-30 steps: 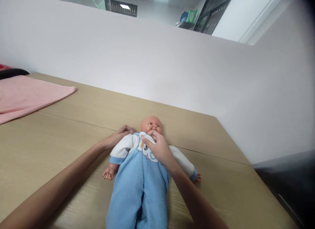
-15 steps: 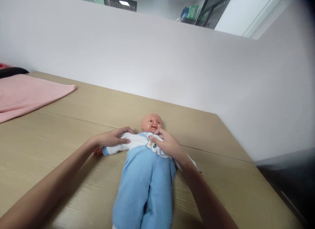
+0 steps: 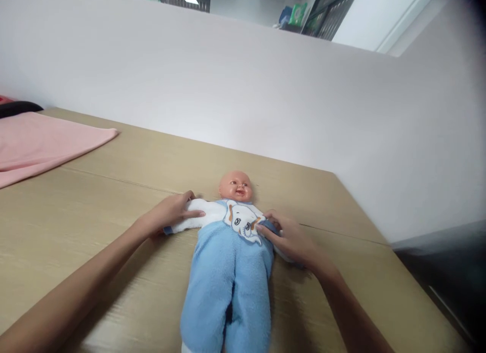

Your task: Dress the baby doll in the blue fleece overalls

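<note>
A baby doll (image 3: 236,186) lies on its back on the table, its head away from me. It wears a blue fleece outfit (image 3: 224,262) with white sleeves and an elephant patch (image 3: 243,220) on the chest. My left hand (image 3: 170,211) grips the sleeve (image 3: 195,211) on the left of the view, thumb on top and fingers behind. On the other side, my right hand (image 3: 290,236) has thumb and fingers closed on the clothing at the edge of the chest. That hand hides much of the doll's arm there. The doll's feet fall near or past the bottom edge.
A pink cloth (image 3: 49,140) is spread on the wooden table (image 3: 114,241) at the left, with a black object (image 3: 18,108) behind it. Behind the table rises a white wall (image 3: 228,85). The table's right edge slopes down toward a dark area.
My right hand has moved right, from the upper chest below the chin to the chest's side, uncovering the elephant patch. My left hand has shifted slightly outward along the sleeve.
</note>
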The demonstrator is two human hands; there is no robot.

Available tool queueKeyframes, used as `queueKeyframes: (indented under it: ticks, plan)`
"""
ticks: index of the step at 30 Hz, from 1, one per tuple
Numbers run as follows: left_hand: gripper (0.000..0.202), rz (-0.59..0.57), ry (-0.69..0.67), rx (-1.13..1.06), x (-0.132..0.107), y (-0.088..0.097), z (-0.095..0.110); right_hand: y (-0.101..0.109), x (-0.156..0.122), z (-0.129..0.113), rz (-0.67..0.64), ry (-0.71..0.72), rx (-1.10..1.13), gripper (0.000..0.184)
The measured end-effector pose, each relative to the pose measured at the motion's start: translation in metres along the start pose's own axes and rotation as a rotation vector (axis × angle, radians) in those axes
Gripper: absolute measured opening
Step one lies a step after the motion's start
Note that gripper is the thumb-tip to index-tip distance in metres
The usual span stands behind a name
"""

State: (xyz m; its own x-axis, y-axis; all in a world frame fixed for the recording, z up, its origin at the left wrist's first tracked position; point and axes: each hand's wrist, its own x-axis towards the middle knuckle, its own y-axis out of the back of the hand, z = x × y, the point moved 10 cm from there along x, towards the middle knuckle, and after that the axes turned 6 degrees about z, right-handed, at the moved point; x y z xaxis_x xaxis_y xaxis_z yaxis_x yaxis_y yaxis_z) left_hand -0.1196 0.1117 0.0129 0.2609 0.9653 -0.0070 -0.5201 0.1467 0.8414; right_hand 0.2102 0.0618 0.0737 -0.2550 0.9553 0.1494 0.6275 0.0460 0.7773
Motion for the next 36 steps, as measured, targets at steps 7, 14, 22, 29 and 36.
queueKeyframes:
  ticks: [7, 14, 22, 29, 36]
  plan:
    - [0.048, 0.349, -0.256, 0.261, -0.012, 0.033, 0.054, 0.029, -0.089, 0.059, 0.267, 0.034, -0.155, 0.038]
    - [0.039, 0.203, -0.694, 0.048, -0.02, -0.011, 0.208, 0.026, -0.122, 0.105, 0.267, -0.072, 0.094, 0.047]
    - [0.031, 0.096, -0.732, 0.297, 0.013, -0.068, 0.236, 0.058, -0.086, 0.11, 0.548, -0.08, 0.486, 0.059]
    - [0.035, 0.281, -1.03, -0.133, -0.021, -0.035, 0.241, 0.053, -0.033, 0.019, 0.507, 0.184, 0.158, 0.035]
    - [0.024, 0.213, -0.919, -0.49, -0.013, -0.021, 0.225, 0.015, -0.021, -0.02, 0.3, 0.305, 0.119, 0.008]
